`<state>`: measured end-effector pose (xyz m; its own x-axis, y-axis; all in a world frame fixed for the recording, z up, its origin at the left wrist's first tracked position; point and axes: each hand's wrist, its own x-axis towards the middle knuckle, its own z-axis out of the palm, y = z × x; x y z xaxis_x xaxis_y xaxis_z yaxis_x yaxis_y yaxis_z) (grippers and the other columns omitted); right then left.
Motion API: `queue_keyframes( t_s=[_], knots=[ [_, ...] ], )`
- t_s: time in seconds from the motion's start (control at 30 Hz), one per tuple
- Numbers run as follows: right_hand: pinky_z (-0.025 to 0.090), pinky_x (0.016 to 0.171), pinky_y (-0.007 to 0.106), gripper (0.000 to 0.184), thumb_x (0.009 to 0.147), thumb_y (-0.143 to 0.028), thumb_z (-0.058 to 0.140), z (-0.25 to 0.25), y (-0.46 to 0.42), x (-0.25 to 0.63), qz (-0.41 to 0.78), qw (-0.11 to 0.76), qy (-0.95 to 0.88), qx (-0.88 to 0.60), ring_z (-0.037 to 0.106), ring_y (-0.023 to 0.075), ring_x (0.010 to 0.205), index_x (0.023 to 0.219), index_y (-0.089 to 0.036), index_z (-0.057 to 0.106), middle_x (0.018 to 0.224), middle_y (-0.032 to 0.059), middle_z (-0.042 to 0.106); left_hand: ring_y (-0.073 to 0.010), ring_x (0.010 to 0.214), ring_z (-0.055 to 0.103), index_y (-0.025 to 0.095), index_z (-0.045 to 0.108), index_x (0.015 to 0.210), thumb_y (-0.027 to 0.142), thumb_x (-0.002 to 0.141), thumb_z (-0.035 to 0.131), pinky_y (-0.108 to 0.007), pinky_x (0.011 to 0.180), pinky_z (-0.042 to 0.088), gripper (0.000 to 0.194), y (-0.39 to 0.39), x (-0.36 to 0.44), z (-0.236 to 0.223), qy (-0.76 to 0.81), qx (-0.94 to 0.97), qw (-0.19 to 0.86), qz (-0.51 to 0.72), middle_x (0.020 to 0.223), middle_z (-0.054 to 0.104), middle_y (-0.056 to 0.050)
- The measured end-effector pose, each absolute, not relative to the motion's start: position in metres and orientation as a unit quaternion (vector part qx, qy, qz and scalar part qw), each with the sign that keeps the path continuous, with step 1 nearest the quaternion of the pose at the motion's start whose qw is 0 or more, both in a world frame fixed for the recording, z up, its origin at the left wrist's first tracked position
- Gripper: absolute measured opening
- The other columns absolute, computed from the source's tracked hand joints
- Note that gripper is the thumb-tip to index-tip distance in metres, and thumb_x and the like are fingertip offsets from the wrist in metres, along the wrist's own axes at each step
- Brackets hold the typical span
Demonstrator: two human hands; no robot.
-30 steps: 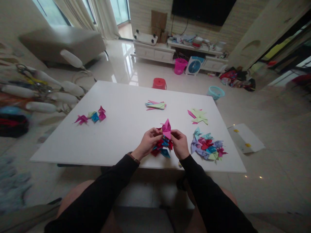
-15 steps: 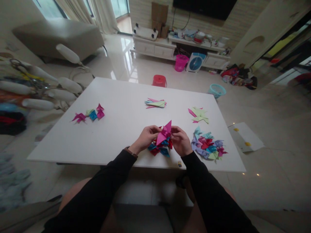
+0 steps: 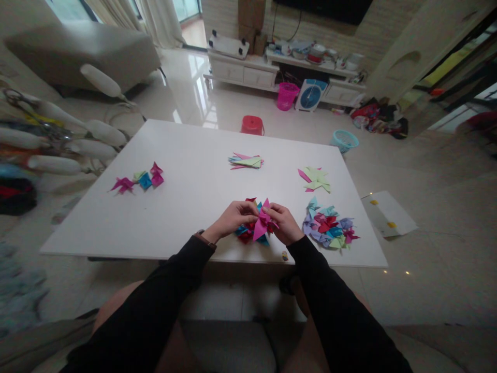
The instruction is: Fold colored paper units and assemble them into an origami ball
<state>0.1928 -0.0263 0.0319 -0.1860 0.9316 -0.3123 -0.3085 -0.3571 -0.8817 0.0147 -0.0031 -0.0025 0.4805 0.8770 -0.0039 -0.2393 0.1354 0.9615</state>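
Note:
A pink origami crane (image 3: 262, 224) with pointed wings is held up between my two hands, near the table's front edge. My left hand (image 3: 236, 218) pinches it from the left, thumb and forefinger together. From the right, my right hand (image 3: 282, 221) grips it with the thumb pressed on the paper. Under and behind it lies a pile of red and blue folded cranes (image 3: 245, 237), partly covered by my hands. Just right of my right hand is a larger heap of cranes (image 3: 330, 226) in purple, blue, red, pink and green.
The white table (image 3: 186, 207) also bears flat folded strips (image 3: 247, 161) at the back middle, green and pink folded pieces (image 3: 315, 178) at the right, and several cranes (image 3: 144, 180) at the left. A small sticker (image 3: 284, 256) is at the front edge. A red stool (image 3: 252, 125) stands beyond.
The pink crane has turned more upright, and my right hand has shifted its hold, its thumb now over the paper. The whole view has moved slightly.

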Motion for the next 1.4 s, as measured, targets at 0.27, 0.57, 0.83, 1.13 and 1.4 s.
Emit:
queue_keyframes(
  t_s=[0.27,0.57,0.83,1.13,1.4],
  knots=[
    [0.039,0.051,0.021,0.04,0.058,-0.044,0.093,0.023,-0.024,0.193,0.723,0.416,-0.314,-0.454,0.051,0.0084,0.056,0.072,-0.018,0.065,0.063,-0.0046,0.06,-0.0141,0.071,0.064,0.014,0.071,0.072,0.026,0.069,0.085,-0.025,0.067,0.052,0.019,0.001,0.014,-0.003,0.314,0.533,0.665,0.418,0.077,0.068,-0.003],
    [0.044,0.056,0.022,0.037,0.064,-0.043,0.091,0.029,-0.027,0.193,0.734,0.427,-0.32,-0.42,0.055,0.0096,0.059,0.077,-0.018,0.066,0.066,-0.0039,0.062,-0.0153,0.068,0.065,0.014,0.073,0.071,0.023,0.068,0.084,-0.026,0.067,0.052,0.014,0.0,0.015,0.0,0.326,0.549,0.656,0.401,0.073,0.07,-0.004],
    [0.046,0.058,0.022,0.037,0.057,-0.033,0.095,0.022,-0.028,0.192,0.746,0.415,-0.286,-0.436,0.057,0.0092,0.06,0.078,-0.018,0.068,0.069,-0.0035,0.067,-0.015,0.064,0.064,0.014,0.074,0.067,0.023,0.067,0.084,-0.026,0.065,0.052,0.014,0.001,0.014,0.002,0.336,0.565,0.638,0.4,0.068,0.071,-0.004],
    [0.048,0.061,0.023,0.038,0.067,-0.045,0.088,0.015,-0.024,0.192,0.742,0.455,-0.251,-0.423,0.06,0.0111,0.066,0.085,-0.02,0.066,0.077,-0.0015,0.068,-0.0128,0.065,0.062,0.014,0.073,0.071,0.026,0.066,0.085,-0.025,0.065,0.05,0.018,0.001,0.017,-0.002,0.365,0.525,0.637,0.431,0.071,0.07,-0.003],
    [0.045,0.066,0.028,0.011,0.079,-0.022,0.066,0.017,-0.022,0.211,0.31,0.591,-0.523,-0.53,0.055,0.0134,0.07,0.089,-0.021,0.065,0.078,-0.0021,0.059,-0.0146,0.067,0.065,0.014,0.072,0.081,0.037,0.062,0.092,-0.026,0.064,0.052,0.036,0.0,0.025,-0.008,0.427,0.394,0.646,0.495,0.076,0.073,-0.003]
  ],
)
